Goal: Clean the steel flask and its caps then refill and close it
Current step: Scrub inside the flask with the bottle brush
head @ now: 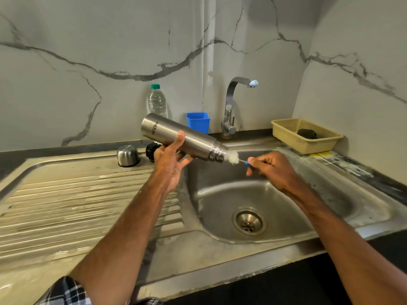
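My left hand (170, 160) grips the steel flask (176, 135), which lies tilted above the sink's left edge with its open threaded mouth pointing down to the right. White bristles of a bottle brush (233, 156) stick out of the mouth. My right hand (269, 167) pinches the brush's blue handle just right of the mouth, over the sink basin (220, 194). The steel outer cap (128, 155) stands upside down at the back of the drainboard. Beside it the black inner cap (151, 150) is partly hidden behind my left hand.
The tap (230, 106) rises behind the basin, with no water running. A blue cup (198, 122) and a plastic water bottle (157, 101) stand at the wall. A beige basket (306, 135) holding a dark scrubber sits at the back right. The ribbed drainboard (77, 205) spreads left.
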Demonstrator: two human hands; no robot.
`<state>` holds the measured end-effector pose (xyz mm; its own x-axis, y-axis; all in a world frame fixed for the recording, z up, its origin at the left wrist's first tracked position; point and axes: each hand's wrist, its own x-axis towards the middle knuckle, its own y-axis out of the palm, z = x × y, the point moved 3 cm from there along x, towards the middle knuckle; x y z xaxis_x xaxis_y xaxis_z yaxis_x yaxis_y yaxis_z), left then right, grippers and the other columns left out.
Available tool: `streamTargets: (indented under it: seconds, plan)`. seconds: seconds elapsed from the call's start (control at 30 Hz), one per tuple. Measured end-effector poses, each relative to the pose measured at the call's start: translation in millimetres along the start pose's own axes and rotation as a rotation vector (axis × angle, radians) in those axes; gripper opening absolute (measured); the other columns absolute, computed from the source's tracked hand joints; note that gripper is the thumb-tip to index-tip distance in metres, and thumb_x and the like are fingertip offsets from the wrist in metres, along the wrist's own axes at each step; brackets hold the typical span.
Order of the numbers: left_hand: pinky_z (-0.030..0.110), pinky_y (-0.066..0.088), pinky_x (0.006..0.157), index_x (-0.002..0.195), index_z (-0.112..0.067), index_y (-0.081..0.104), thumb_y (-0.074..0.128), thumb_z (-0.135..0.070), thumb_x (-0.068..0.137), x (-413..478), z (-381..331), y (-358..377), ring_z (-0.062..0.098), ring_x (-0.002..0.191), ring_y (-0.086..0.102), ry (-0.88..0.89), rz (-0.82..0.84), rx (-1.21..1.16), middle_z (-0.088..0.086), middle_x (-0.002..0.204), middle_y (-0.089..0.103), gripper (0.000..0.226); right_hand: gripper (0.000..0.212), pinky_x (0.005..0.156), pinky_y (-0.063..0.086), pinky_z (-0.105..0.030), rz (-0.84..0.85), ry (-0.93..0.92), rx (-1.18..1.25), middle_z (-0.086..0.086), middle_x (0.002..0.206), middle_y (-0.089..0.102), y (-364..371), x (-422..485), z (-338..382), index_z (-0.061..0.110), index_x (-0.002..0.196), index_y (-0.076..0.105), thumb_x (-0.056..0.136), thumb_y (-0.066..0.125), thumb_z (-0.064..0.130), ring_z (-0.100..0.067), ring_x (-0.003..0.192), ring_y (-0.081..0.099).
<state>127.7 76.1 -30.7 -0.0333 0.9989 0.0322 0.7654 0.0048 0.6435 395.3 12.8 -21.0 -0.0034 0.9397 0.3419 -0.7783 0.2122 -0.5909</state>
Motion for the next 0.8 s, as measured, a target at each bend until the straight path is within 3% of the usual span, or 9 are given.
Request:
streamTargets:
  seconds: [0.07,0.17,0.27,0.37,0.43,0.53,0.63,0.8]
  plan:
    - [0.050,0.062,0.081,0.139,-0.001,0.046,0.077,-0.016,0.085,0,2,-4,0.032,0.118,0.067,-0.006,-0.020,-0.002,0.020,0.130,0.066,0.064,0.022,0.081,0.056,-0.042,0.010,0.018,0.048,0.000,0.079,0.075,0,-1,0,0.023,0.083,0.079,0.096,0.064,0.033,-0.025,0.082,0.069]
    - [0.047,0.063,0.081,0.139,-0.001,0.048,0.080,-0.021,0.077,-7,8,6,0.031,0.116,0.067,-0.031,0.018,0.018,0.019,0.129,0.067,0.072,0.021,0.061,0.048,-0.032,0.050,-0.046,0.003,0.000,0.064,0.066,20,-4,16,0.020,0.081,0.075,0.096,0.064,0.030,-0.017,0.060,0.056]
    - [0.050,0.061,0.087,0.137,0.001,0.050,0.080,-0.021,0.073,-11,7,15,0.028,0.112,0.070,-0.007,0.064,0.035,0.018,0.126,0.069,0.074,0.029,0.060,0.043,-0.039,0.029,-0.031,0.002,-0.005,0.059,0.062,16,-5,13,0.020,0.074,0.072,0.098,0.062,0.031,-0.015,0.056,0.051]
    - [0.054,0.057,0.092,0.136,-0.002,0.050,0.079,-0.019,0.072,-9,7,13,0.026,0.112,0.070,0.009,0.053,0.006,0.016,0.128,0.068,0.073,0.034,0.064,0.048,-0.043,-0.034,0.007,-0.097,-0.001,0.062,0.065,-4,-6,1,0.023,0.072,0.071,0.099,0.057,0.037,-0.023,0.060,0.058]
    - [0.054,0.055,0.096,0.137,-0.004,0.050,0.077,-0.017,0.077,-10,11,14,0.026,0.116,0.067,-0.003,0.045,0.020,0.015,0.130,0.067,0.067,0.033,0.058,0.041,-0.031,-0.094,0.027,-0.206,0.007,0.062,0.063,-4,-8,2,0.026,0.074,0.068,0.102,0.054,0.038,-0.012,0.058,0.056]
    - [0.045,0.060,0.084,0.137,-0.005,0.050,0.070,-0.013,0.091,-12,17,22,0.026,0.119,0.066,-0.018,0.053,0.053,0.014,0.131,0.066,0.051,0.033,0.056,0.030,-0.021,-0.231,0.012,-0.253,0.017,0.056,0.055,10,-6,16,0.025,0.075,0.070,0.102,0.054,0.037,0.002,0.053,0.049]
    - [0.046,0.063,0.079,0.137,-0.001,0.050,0.070,-0.014,0.091,-8,8,17,0.028,0.115,0.068,0.005,0.027,-0.001,0.019,0.129,0.067,0.052,0.038,0.055,0.032,-0.023,-0.328,-0.029,-0.282,0.017,0.052,0.054,5,-6,19,0.026,0.070,0.072,0.100,0.056,0.042,0.001,0.051,0.049]
    - [0.051,0.059,0.090,0.137,-0.002,0.049,0.069,-0.014,0.092,-13,10,17,0.027,0.112,0.069,-0.003,0.020,0.011,0.018,0.127,0.068,0.051,0.039,0.055,0.038,-0.026,-0.393,0.025,-0.245,0.012,0.048,0.058,0,-4,9,0.020,0.067,0.075,0.095,0.063,0.043,-0.009,0.045,0.052]
